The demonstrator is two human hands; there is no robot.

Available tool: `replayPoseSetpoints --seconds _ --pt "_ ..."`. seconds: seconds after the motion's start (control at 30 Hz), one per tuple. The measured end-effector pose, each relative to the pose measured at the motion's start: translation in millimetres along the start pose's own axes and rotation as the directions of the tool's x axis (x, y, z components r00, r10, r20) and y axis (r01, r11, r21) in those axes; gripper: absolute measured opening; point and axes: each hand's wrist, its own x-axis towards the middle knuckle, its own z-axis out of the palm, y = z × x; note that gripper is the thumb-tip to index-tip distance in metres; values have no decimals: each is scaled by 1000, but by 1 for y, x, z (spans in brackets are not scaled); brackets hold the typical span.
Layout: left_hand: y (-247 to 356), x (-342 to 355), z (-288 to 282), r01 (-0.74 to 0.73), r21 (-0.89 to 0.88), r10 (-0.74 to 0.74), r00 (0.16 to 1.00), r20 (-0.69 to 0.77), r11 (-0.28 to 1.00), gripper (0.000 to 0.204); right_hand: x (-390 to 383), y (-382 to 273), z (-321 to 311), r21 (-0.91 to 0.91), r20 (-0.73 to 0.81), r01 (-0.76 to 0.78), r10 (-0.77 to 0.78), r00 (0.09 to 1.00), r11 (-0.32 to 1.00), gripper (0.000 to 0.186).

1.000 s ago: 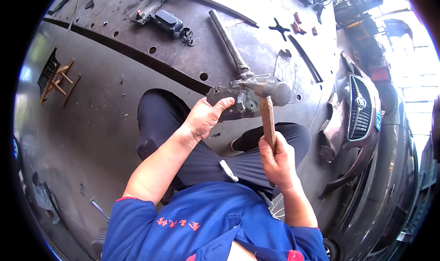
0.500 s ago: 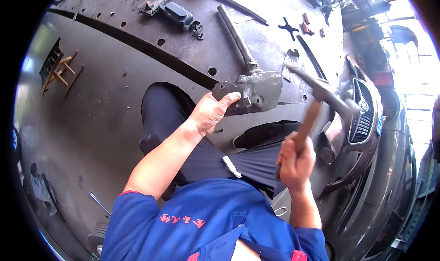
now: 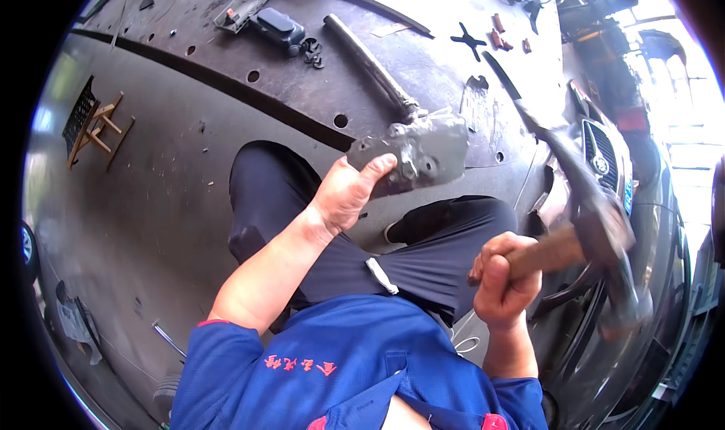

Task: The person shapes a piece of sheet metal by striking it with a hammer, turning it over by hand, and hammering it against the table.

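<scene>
My left hand [image 3: 343, 192] is closed on the near left edge of a dark, dented metal bracket plate [image 3: 438, 150]. Its thumb lies on top, while its other fingers are hidden below. A dark metal tube [image 3: 366, 63] runs from the plate's far edge across the table; whether the two are joined cannot be told. My right hand [image 3: 510, 286] grips the wooden handle of a hammer [image 3: 555, 250] out to the right, apart from the plate. The hammer's long metal head is blurred by motion.
On the dark metal worktable [image 3: 219, 33] lie a black housing [image 3: 278, 28], a black cross-shaped piece [image 3: 469, 40] and small reddish-brown pieces [image 3: 498, 33]. A car's front grille [image 3: 600, 154] stands close on the right. At left is a wooden folding stool [image 3: 97, 128].
The hammer has swung away from beside the plate, out to the right and nearer me. My right hand has turned and moved slightly right. The left hand keeps its hold, and the tube's far end shifted left.
</scene>
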Motion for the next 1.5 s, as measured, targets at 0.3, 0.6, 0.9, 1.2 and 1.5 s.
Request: replayPoseSetpoints --seconds 0.3,0.6,0.9,1.2,1.5 --pt "21 11 -9 210 172 -216 976 17 962 29 -3 19 8 -112 104 -386 397 912 916 16" --pt "22 16 -11 229 313 -236 972 -15 922 29 -11 26 28 -198 102 -409 433 895 891 17" --pt "29 14 -5 362 319 -356 931 -80 876 26 -10 4 8 -164 27 -133 140 990 977 25" --pt "30 21 -7 361 332 -336 933 -133 872 30 -19 32 30 -163 68 -459 474 878 873 16" --pt "35 15 5 405 350 -373 914 -158 845 30 -5 4 13 -20 10 -26 26 1000 999 15"
